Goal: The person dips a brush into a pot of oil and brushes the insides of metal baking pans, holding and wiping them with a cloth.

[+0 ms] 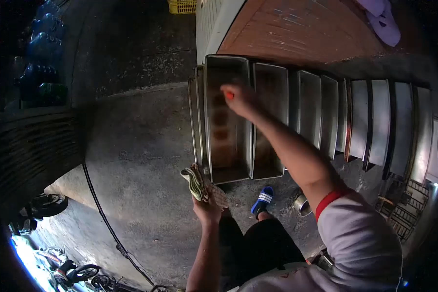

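My left hand (207, 210) grips a folded cloth (194, 184), greenish-white with brown parts, by the near corner of a deep rectangular metal tray (235, 151). Over that tray is my right hand (239, 101), closed round a small orange-red object (229, 95). Motion blurs what extends from it, so I cannot make out its kind. Brown patches mark the tray's inside. A similar metal tray (269, 165) leans right beside it, under my right forearm.
More metal trays (378, 121) stand in a row to the right. A reddish-brown surface (297, 31) lies beyond them. Near my foot, in a blue sandal (263, 198), is a round metal container (303, 205). A black cable (109, 228) crosses the concrete floor. Large blue bottles (45, 46) stand far left.
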Demonstrator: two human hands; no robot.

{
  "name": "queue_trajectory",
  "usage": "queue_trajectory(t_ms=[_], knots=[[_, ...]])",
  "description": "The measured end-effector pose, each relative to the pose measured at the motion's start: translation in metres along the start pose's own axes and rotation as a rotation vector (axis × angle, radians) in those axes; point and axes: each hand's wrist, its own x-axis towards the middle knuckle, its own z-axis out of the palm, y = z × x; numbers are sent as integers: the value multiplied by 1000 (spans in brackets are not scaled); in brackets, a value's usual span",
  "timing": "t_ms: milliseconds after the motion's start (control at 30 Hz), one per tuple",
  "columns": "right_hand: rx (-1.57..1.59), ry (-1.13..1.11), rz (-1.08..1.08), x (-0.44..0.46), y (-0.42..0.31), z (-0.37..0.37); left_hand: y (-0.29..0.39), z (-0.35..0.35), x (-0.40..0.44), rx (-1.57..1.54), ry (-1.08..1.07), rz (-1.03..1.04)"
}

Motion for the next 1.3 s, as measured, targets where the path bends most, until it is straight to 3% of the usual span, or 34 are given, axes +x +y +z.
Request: queue_trajectory(t_ms=[33, 67, 100, 133, 233, 267, 300, 400, 433, 467, 533, 567, 600, 667, 700, 733, 800, 867, 933, 1000, 1033, 1067, 1133, 1200, 1267, 1300], knots=[[108, -61, 13, -39, -2, 15, 1, 3, 2, 56, 16, 15], [-4, -62, -44, -83, -8, 26, 11, 7, 3, 110, 27, 30], [12, -241, -142, -121, -10, 28, 19, 9, 2, 146, 2, -12], [87, -445, -108, -154, -6, 33, 22, 9, 1, 162, -21, -36], [308, -518, 22, -157, -36, -28, 20, 14, 6, 179, -54, -115], [398, -576, 109, -150, -42, -42, 16, 12, 5, 178, -27, -47], [483, -559, -13, -155, -29, -33, 12, 9, 3, 174, 2, 28], [273, -532, 76, -178, -32, -6, 13, 15, 7, 190, 21, 83], [126, -348, -9, -201, -5, 36, 11, 16, 6, 107, -8, -10], [141, -324, 10, -197, -13, 24, 16, 17, 9, 129, -30, 3], [419, -232, 236, -187, -42, -16, 26, 18, 5, 459, -55, 181], [609, 92, 293, -197, -48, -5, 23, 15, 5, 482, -81, 183], [748, 280, 340, -204, -57, 5, 17, 20, 10, 458, -68, 229], [566, 273, 340, -217, -41, 59, 11, 26, 8, 450, -88, 280], [651, 159, 463, -206, -37, 51, 9, 24, 7, 480, -71, 320], [665, 189, 480, -203, -39, 44, 8, 25, 13, 506, -51, 369], [820, 277, 379, -198, -60, 13, 30, 23, 9, 631, -91, 348], [692, 431, 232, -201, -47, 55, 35, 34, 9, 480, -188, 426], [690, 209, 513, -178, -34, 72, 16, 28, 23, 505, -131, 407], [685, 570, 146, -158, -56, 39, 18, 24, 23, 655, -144, 601], [698, 728, 89, -146, -62, 42, 24, 26, 19, 712, -158, 540], [692, 731, 94, -137, -57, 48, 21, 23, 18, 711, -167, 539], [596, 302, 440, -111, -35, 71, 11, 24, 28, 734, -125, 415], [858, 512, 345, -93, -47, 75, 31, 30, 21, 808, -78, 445], [606, 762, 75, -79, -50, 61, 36, 32, 17, 888, -107, 337], [652, 693, 291, -69, -49, 60, 26, 28, 22, 906, -119, 370]])
